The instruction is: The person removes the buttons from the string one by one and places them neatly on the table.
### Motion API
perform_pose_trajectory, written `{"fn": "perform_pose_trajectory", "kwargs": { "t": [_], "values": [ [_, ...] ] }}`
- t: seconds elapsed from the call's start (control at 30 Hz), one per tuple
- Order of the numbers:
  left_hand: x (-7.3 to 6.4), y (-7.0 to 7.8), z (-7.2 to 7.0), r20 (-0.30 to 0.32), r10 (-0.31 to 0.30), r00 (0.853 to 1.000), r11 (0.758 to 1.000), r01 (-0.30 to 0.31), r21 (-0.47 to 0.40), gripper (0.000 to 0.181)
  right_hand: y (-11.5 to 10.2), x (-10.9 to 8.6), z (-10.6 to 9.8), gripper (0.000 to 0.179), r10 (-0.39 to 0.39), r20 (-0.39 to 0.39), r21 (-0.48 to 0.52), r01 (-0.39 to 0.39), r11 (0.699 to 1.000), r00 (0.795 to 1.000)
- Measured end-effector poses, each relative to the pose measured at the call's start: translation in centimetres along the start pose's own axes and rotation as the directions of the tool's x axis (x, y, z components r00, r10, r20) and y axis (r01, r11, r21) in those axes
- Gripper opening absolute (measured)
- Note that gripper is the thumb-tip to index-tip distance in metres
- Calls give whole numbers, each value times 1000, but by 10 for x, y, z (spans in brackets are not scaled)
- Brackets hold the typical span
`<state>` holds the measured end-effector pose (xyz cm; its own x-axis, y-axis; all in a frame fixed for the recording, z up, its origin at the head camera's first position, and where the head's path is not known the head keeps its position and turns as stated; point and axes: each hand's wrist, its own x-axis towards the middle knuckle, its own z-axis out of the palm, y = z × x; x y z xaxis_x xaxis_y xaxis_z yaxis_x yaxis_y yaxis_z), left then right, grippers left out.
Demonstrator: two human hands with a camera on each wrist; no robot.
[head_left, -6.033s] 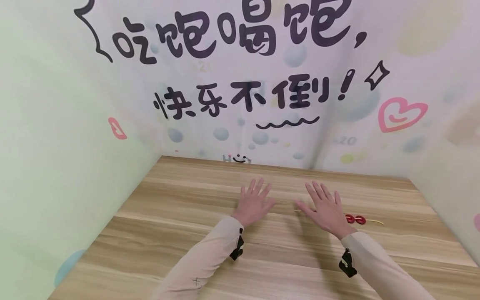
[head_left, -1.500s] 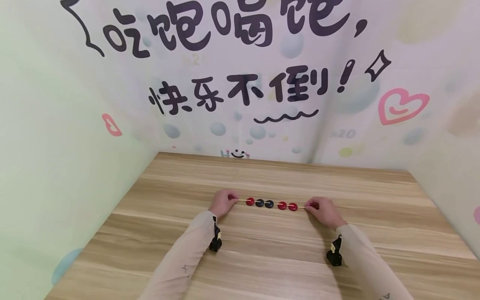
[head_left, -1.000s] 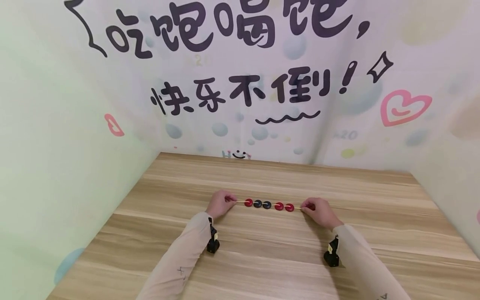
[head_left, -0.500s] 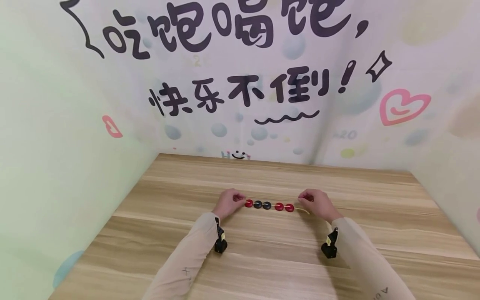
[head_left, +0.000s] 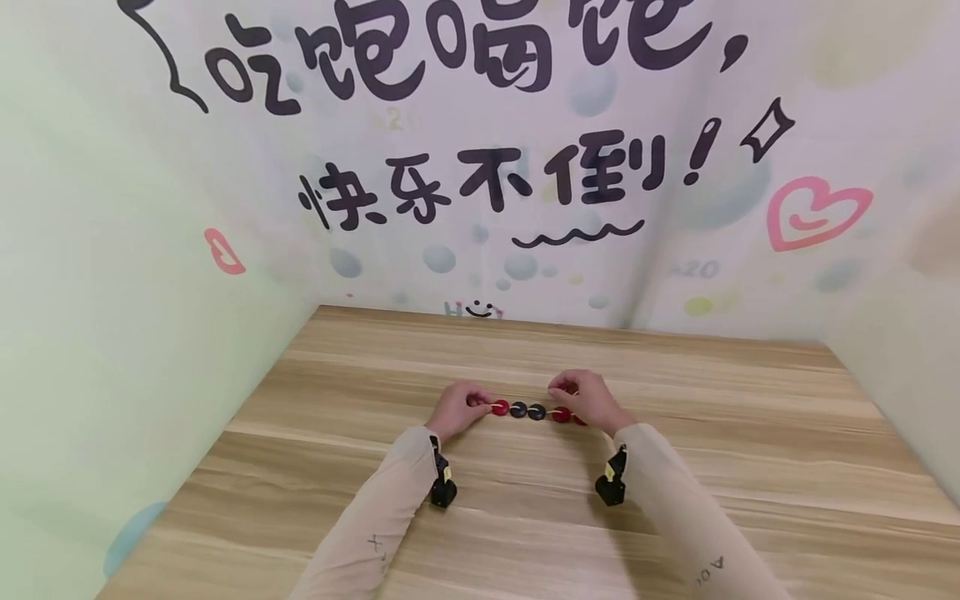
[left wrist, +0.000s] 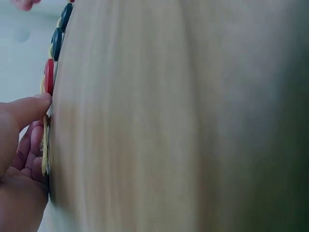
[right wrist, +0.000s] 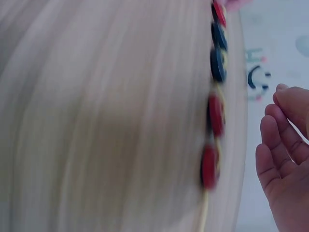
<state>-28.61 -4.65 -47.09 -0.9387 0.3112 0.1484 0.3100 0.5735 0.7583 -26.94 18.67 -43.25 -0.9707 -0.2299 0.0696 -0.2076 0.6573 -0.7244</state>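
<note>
Several red and dark button-like discs are threaded in a row on a yellow cord, lying across the wooden table [head_left: 480, 517]. From left to right come a red disc [head_left: 501, 407], two dark discs [head_left: 536, 412] and two red discs [head_left: 561, 414]. My left hand [head_left: 453, 410] pinches the cord beside the leftmost red disc; its loose end hangs by the fingers in the left wrist view. My right hand [head_left: 592, 398] hovers over the right-hand discs, partly hiding the last one. In the right wrist view its loosely bent fingers hold nothing, and the cord [right wrist: 203, 212] runs on past it.
A white printed wall [head_left: 480, 275] with dark lettering rises behind the table's far edge. Pale walls also stand at the left [head_left: 150, 333] and right. Black wrist mounts [head_left: 442, 483] hang below both sleeves.
Both hands first lay flat, then pinched the cord's two ends with the discs between. Since then my right hand has let go and moved left over the discs; my left has slid toward the leftmost disc.
</note>
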Motion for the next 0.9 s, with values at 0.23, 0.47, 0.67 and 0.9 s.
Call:
{"fn": "perform_pose_trajectory", "kwargs": {
  "t": [0.23,0.47,0.67,0.9],
  "values": [
    [0,1,2,-15,7,1000,1000,-7,-1,6,-13,10,25,8,-23,19,8,23,1000,1000],
    [0,3,0,-13,13,1000,1000,-13,-22,9,-15,17,42,4,-103,11,-52,104,993,995],
    [1,11,0,-27,47,999,996,-49,-75,8,-16,21,52,6,-167,33,-55,168,984,985],
    [4,20,2,-30,48,998,990,-52,-129,8,-16,21,55,5,-147,19,-107,148,983,989]
  ]
}}
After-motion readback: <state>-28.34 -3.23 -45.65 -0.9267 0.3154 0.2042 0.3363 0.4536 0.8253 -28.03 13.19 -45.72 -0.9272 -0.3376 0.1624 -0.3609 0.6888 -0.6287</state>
